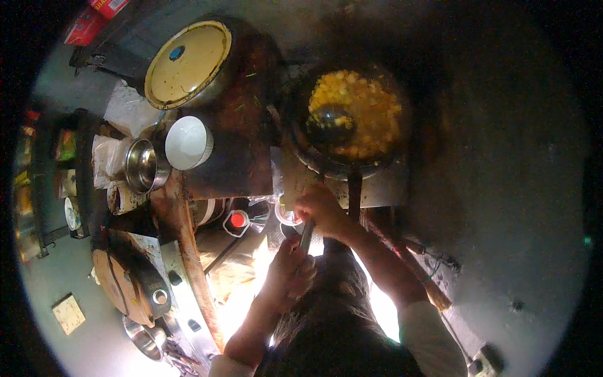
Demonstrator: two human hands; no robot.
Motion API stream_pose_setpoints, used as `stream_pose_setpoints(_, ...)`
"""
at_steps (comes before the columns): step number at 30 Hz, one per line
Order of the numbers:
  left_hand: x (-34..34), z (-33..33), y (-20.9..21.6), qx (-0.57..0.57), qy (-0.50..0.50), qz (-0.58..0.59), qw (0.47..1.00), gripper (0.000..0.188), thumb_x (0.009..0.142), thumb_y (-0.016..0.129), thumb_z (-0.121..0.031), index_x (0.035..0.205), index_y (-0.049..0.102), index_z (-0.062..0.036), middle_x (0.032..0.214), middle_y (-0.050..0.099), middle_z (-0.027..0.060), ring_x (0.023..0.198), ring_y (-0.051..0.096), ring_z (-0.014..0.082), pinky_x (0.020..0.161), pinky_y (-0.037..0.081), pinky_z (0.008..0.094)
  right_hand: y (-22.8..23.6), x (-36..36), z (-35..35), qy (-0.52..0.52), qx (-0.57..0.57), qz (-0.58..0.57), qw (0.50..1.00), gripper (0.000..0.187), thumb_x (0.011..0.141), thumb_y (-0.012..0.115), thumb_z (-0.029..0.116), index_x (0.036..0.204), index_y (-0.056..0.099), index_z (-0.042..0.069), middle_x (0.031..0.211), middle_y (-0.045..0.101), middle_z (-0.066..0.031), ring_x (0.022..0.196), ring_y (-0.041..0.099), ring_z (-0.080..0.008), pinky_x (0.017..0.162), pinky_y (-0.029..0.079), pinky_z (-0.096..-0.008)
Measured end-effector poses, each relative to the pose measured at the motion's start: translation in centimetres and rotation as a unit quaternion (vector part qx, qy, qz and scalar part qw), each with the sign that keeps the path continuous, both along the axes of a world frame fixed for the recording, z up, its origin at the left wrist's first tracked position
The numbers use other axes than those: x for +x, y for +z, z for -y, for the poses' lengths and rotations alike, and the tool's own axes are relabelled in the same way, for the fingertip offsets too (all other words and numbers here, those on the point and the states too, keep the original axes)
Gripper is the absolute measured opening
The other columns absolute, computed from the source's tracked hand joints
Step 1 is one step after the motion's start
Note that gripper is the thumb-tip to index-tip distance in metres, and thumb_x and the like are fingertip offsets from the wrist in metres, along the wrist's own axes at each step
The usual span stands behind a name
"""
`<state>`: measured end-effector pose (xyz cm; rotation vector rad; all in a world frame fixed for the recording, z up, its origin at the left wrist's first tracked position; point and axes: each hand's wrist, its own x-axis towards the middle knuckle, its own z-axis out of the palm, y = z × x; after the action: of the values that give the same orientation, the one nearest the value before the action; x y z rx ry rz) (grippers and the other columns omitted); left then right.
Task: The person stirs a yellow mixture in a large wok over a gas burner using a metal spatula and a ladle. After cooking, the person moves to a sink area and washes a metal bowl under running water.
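A dark wok [377, 168] holds many small yellow pieces of food [370, 107] in liquid. The dark, rounded head of a ladle [330, 125] rests among them, on the left side of the wok. From it the handle runs back toward me. My right hand [323, 213] is closed round that handle just in front of the wok. Lower and to the left, my left hand [292, 273] grips its near end, fingers curled. Beside my right hand the wok's own long handle [353, 195] points toward me.
A pot with a yellow lid [188, 63], a white bowl [188, 143] and a metal bowl [144, 164] stand left of the wok. A round wooden board [116, 286] leans at the far left. Below the counter sits a container with a red cap [237, 220].
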<state>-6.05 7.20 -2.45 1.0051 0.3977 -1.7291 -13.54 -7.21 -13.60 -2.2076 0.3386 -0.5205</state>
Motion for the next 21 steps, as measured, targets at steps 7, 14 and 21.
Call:
stream_pose_setpoints(7, -0.9, 4.4, -6.5, -0.175, 0.052, -0.131, 0.974, 0.020, 0.087, 0.048, -0.017, 0.107, 0.047, -0.0122, 0.069, 0.048, 0.0034, 0.043, 0.040, 0.0084, 0.029, 0.031, 0.0168, -2.5, -2.6, 5.0, -0.056, 0.137, -0.045, 0.988, 0.015, 0.056, 0.061, 0.008, 0.064, 0.048, 0.011, 0.057, 0.048, -0.0032, 0.053, 0.046, -0.0171, 0.056, 0.036, -0.0314)
stream_pose_setpoints(14, 0.5, 7.0, -3.9, -0.167, 0.047, -0.033, 0.984, 0.017, 0.091, 0.042, -0.021, 0.107, 0.044, -0.0156, 0.067, 0.045, 0.0023, 0.046, 0.039, 0.0053, 0.030, 0.031, 0.0156, -0.3, 0.1, 7.8, -0.046, 0.138, -0.062, 0.987, 0.013, 0.053, 0.059, 0.009, 0.054, 0.047, 0.012, 0.054, 0.047, -0.0041, 0.058, 0.049, -0.0254, 0.065, 0.036, -0.0364)
stream_pose_setpoints(21, 0.3, 2.9, -3.6, -0.119, -0.211, 0.295, 0.924, 0.027, 0.085, 0.047, -0.015, 0.112, 0.043, -0.0140, 0.076, 0.053, 0.0047, 0.057, 0.047, 0.0114, 0.048, 0.040, 0.0239, -1.4, -0.5, 3.5, -0.043, -0.044, 0.030, 0.998, 0.022, 0.054, 0.065, 0.014, 0.054, 0.043, 0.014, 0.057, 0.046, -0.0032, 0.057, 0.048, -0.0192, 0.056, 0.037, -0.0366)
